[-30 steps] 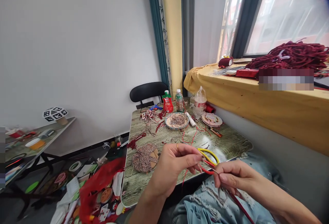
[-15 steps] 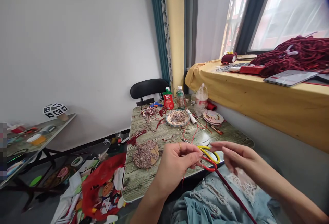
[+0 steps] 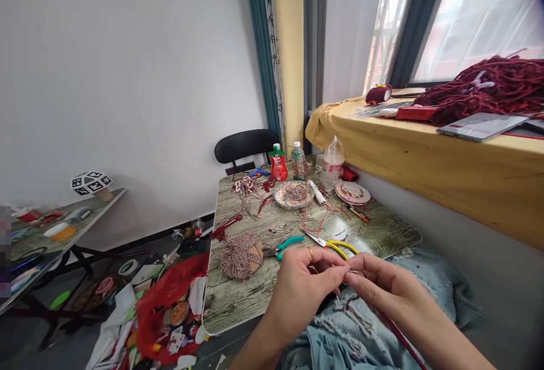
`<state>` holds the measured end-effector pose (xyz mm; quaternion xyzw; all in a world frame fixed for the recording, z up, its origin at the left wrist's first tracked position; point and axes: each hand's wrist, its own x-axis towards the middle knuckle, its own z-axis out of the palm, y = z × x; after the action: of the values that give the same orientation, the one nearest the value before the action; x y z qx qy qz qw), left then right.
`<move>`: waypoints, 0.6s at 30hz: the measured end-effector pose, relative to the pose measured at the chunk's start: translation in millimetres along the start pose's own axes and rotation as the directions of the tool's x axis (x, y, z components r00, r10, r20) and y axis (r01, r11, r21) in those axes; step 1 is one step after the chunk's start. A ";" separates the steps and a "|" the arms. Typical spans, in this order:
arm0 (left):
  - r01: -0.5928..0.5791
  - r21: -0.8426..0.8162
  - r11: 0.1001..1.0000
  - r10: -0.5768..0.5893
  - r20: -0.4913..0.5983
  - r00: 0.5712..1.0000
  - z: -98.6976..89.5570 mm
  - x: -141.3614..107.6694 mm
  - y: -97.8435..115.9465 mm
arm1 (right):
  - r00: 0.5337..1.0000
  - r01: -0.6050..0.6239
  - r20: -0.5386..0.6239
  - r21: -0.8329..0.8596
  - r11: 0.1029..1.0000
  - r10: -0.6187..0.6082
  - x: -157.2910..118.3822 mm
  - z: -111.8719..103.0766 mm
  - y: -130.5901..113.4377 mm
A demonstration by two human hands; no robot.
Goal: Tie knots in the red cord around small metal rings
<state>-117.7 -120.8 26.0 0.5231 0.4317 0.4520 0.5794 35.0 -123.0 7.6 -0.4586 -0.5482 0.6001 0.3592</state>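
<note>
Grip narrow, seemingly pinching cord (image 3: 403, 340): the right hand (image 3: 385, 289) has rejoined the left hand (image 3: 306, 288), allowing two-handed work.

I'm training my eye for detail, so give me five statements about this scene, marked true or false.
1. The left hand and right hand are held close together. True.
2. The pliers are gripped in the right hand. False: they lie on the table, near the left hand.
3. A dark red cord trails below the right hand. True.
4. The large maroon bundle lies on the floor. False: it rests on the yellow cloth.
5. The round plate holds loose bits. True.
</note>
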 end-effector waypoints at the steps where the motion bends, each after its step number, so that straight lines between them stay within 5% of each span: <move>1: 0.015 -0.038 0.999 -0.015 -0.006 1.000 1.2 0.5 -1.2 | 1.000 -0.011 -0.021 -0.005 1.000 0.011 -1.4 0.4 -1.1; 11: 0.170 -0.534 0.828 -0.161 0.065 0.985 11.8 1.4 -6.9 | 0.996 -0.081 0.044 0.285 0.955 0.071 -11.2 -1.3 -8.3; 18: 0.095 -0.585 0.805 -0.082 0.050 0.995 10.3 -0.6 -4.1 | 0.996 -0.087 0.057 0.331 0.940 0.072 -16.2 -0.9 -11.1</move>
<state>-107.5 -123.8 22.7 0.3032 0.2887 0.5298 0.7376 40.2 -136.3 21.2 -0.3998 -0.4277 0.7081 0.3949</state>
